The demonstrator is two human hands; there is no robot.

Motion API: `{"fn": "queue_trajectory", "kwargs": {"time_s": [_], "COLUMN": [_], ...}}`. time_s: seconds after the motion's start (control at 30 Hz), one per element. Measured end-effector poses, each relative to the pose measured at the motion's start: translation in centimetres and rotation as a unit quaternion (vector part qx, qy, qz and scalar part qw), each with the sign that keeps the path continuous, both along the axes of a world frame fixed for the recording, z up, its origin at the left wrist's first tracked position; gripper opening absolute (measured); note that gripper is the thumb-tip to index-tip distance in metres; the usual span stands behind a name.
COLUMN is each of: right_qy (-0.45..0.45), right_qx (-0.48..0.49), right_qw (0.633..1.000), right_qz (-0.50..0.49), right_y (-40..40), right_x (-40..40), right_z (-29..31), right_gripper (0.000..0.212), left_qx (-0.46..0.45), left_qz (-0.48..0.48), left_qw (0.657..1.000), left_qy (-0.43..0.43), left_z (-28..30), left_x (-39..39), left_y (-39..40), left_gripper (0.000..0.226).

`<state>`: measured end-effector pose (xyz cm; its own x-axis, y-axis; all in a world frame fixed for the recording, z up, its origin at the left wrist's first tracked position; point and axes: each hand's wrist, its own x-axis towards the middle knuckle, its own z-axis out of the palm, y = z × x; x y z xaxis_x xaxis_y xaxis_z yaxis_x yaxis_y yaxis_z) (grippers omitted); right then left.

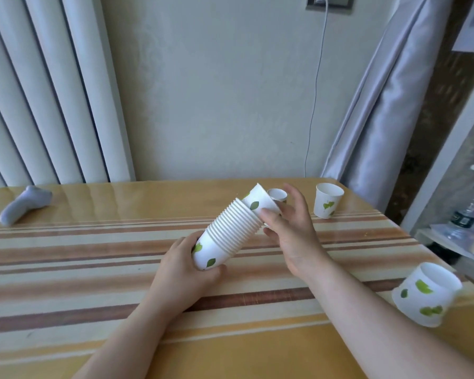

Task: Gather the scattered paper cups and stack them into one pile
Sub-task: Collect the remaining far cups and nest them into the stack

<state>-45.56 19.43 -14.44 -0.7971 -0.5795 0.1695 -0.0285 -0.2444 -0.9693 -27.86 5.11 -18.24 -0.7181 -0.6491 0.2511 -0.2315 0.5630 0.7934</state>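
Note:
My left hand [184,272] grips the bottom of a tilted stack of white paper cups with green leaf prints [227,236], held above the striped table [93,258]. My right hand [288,228] pinches one more cup [260,202] whose base sits partly inside the stack's open top. Three loose cups remain on the table: a small one [281,193] just behind my right hand, an upright one [327,199] at the far right, and a larger-looking one [427,294] near the right edge.
A grey handheld device [22,206] lies at the far left of the table. The wall, a radiator and a curtain stand behind. A cluttered shelf [465,231] sits past the table's right edge.

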Motion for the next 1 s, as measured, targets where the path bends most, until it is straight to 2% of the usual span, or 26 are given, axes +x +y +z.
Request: {"fn": "queue_trajectory", "kwargs": {"time_s": [0.07, 0.13, 0.17, 0.2, 0.23, 0.3, 0.37, 0.4, 0.47, 0.57, 0.63, 0.73, 0.8, 0.87, 0.93, 1.0], "right_qy": [-0.034, -0.108, -0.118, -0.097, -0.054, 0.058, 0.178, 0.240, 0.323, 0.341, 0.334, 0.297, 0.287, 0.287, 0.281, 0.261], "right_qx": [-0.019, -0.074, -0.073, -0.038, 0.018, 0.147, 0.284, 0.346, 0.410, 0.387, 0.367, 0.382, 0.418, 0.440, 0.424, 0.377], "right_qw": [0.999, 0.986, 0.980, 0.979, 0.979, 0.965, 0.929, 0.898, 0.850, 0.846, 0.849, 0.857, 0.847, 0.837, 0.842, 0.865], "right_qz": [-0.038, -0.103, -0.140, -0.175, -0.198, -0.207, -0.159, -0.124, -0.079, -0.134, -0.180, -0.178, -0.158, -0.153, -0.178, -0.203], "right_y": [0.6, 0.6, 0.4, 0.0, -0.4, -1.6, -3.1, -3.7, -4.5, -3.4, -2.0, 0.5, 2.1, 3.3, 4.0, 3.8], "right_x": [-1.6, -3.8, -4.7, -5.7, -6.5, -8.1, -9.1, -9.2, -9.5, -9.4, -9.0, -7.7, -7.0, -6.2, -5.6, -5.3], "right_z": [-0.2, -0.5, -0.6, -0.9, -1.1, -1.9, -2.2, -2.3, -2.8, -2.8, -2.4, -1.9, -2.0, -2.0, -1.8, -1.0], "right_gripper": [0.059, 0.031, 0.023, 0.021, 0.029, 0.064, 0.083, 0.083, 0.072, 0.042, 0.047, 0.059, 0.050, 0.031, 0.020, 0.028], "left_qx": [0.010, 0.014, 0.017, 0.022, 0.027, 0.035, 0.040, 0.043, 0.048, 0.054, 0.058, 0.062, 0.056, 0.049, 0.047, 0.056], "left_qz": [-0.002, 0.000, 0.001, 0.002, 0.002, 0.000, 0.001, 0.001, 0.001, -0.006, -0.010, -0.017, -0.020, -0.024, -0.025, -0.023], "left_qw": [1.000, 1.000, 1.000, 1.000, 0.999, 0.999, 0.999, 0.999, 0.999, 0.998, 0.998, 0.998, 0.998, 0.998, 0.999, 0.998], "left_qy": [0.005, 0.012, 0.015, 0.018, 0.021, 0.024, 0.024, 0.023, 0.021, 0.020, 0.020, 0.019, 0.015, 0.008, 0.008, 0.019], "left_z": [-0.1, -0.2, -0.2, -0.3, -0.3, -0.3, -0.3, -0.3, -0.4, -0.4, -0.4, -0.2, -0.1, 0.1, 0.2, 0.3], "left_x": [0.1, 0.1, 0.1, 0.1, 0.2, 0.2, 0.1, 0.1, 0.1, 0.1, 0.1, 0.1, 0.1, 0.2, 0.4, 0.6], "left_y": [-0.1, -0.1, -0.2, -0.2, -0.2, -0.2, -0.2, -0.2, -0.3, -0.3, -0.3, -0.2, -0.1, 0.1, 0.2, 0.3], "left_gripper": [0.050, 0.049, 0.049, 0.049, 0.050, 0.050, 0.049, 0.048, 0.047, 0.048, 0.049, 0.051, 0.050, 0.051, 0.051, 0.046]}}
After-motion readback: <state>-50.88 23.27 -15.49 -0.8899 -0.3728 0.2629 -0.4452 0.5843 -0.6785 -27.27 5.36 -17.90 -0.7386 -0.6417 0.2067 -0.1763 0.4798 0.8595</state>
